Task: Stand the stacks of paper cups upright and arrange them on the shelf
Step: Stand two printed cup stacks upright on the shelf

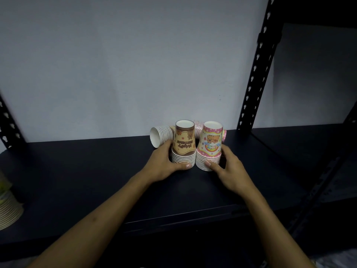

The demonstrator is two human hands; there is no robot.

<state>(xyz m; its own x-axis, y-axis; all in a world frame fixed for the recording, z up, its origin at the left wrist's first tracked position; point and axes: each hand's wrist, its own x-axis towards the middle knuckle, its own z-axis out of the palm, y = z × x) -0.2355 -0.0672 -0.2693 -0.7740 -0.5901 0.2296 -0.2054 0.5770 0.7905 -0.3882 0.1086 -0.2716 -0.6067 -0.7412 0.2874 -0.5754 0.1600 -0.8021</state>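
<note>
Two stacks of paper cups stand side by side, mouths down, on the dark shelf (96, 171). My left hand (166, 163) grips the brown and cream stack (183, 144) around its lower rims. The pink stack (210, 146) is held by my right hand (226, 165), thumb on its front rims. Behind them, a white-rimmed stack (161, 135) lies on its side at the left. Another pink stack (199, 125) lies on its side, mostly hidden behind the standing ones.
A pale wall closes the back of the shelf. Black perforated uprights stand at the right (257, 74) and far left (8, 124). Another cup stack (7, 209) sits at the left edge of the shelf, partly out of frame.
</note>
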